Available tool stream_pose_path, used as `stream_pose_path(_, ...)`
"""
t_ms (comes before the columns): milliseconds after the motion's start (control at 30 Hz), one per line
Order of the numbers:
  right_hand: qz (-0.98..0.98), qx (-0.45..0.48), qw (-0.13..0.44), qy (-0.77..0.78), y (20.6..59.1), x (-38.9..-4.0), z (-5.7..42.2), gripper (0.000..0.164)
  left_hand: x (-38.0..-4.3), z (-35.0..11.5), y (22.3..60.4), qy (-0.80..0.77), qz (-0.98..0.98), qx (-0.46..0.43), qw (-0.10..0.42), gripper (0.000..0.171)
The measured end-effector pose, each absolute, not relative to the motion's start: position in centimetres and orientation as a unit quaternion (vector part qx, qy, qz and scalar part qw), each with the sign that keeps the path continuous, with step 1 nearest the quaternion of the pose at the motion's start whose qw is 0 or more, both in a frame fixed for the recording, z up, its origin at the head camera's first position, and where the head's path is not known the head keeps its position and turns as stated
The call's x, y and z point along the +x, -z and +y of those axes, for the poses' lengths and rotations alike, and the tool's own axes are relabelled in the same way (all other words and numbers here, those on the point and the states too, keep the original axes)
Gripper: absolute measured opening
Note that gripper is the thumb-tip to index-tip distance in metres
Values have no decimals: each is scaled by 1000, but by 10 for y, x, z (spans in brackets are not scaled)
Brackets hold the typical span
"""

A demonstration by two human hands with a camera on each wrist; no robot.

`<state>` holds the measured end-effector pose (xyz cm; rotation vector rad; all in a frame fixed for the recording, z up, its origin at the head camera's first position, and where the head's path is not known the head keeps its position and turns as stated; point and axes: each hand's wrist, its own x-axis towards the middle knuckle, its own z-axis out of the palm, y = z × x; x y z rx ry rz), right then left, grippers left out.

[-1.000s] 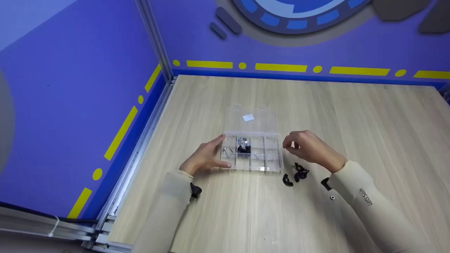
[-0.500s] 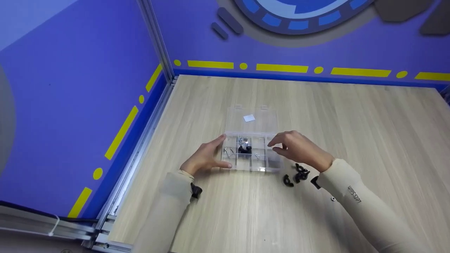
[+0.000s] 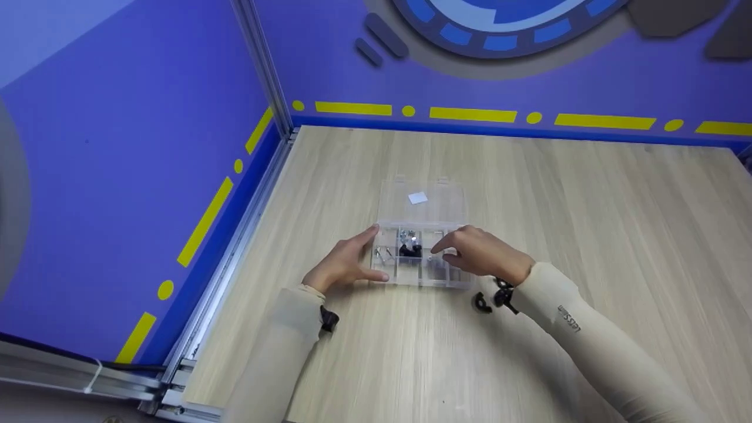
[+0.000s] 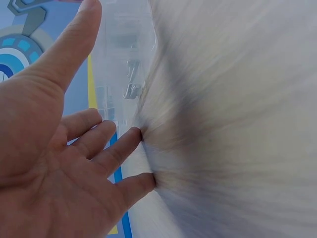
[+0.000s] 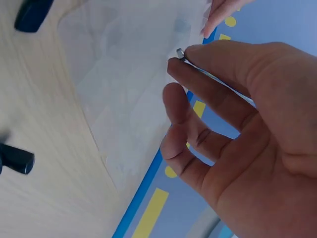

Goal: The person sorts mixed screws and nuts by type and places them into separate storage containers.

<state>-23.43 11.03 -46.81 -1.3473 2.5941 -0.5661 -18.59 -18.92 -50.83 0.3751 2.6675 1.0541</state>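
A clear compartment box (image 3: 405,276) lies on the table with its lid (image 3: 393,202) folded back. My left hand (image 3: 343,261) spans the box's left side, fingers spread and fairly straight, thumb at the near left corner. In the right wrist view my right hand (image 5: 237,114) pinches a small metal nut (image 5: 181,53) between thumb and index fingertip. In the head view that hand is over the box's right half, the nut hidden by the fingers. Compartments hold screws (image 3: 385,253), black plastic parts (image 3: 410,251) and small shiny metal pieces (image 3: 406,236).
Several black curved parts (image 3: 482,302) lie on the wooden table (image 3: 376,364) right of the box, partly covered by my right wrist. A white label (image 3: 418,198) shows at the lid. Blue panels (image 3: 147,117) stand along the left and back edges.
My right hand has moved left, from beside the box to over its right-hand compartments. The left hand stays at the box's left side. My right sleeve now covers the loose nut on the table.
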Motion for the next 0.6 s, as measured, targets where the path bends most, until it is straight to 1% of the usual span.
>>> stream_pose_path(300, 859, -467, 99, 184, 477, -237, 103, 26, -187, -190, 510, -357, 917, 130, 122, 112)
stream_pose_path(467, 858, -469, 118, 172, 481, -238, 102, 24, -187, -190, 510, -360, 917, 126, 121, 112)
stream_pose_path(600, 852, -479, 118, 175, 481, -238, 101, 20, -187, -190, 509, -364, 915, 125, 121, 112)
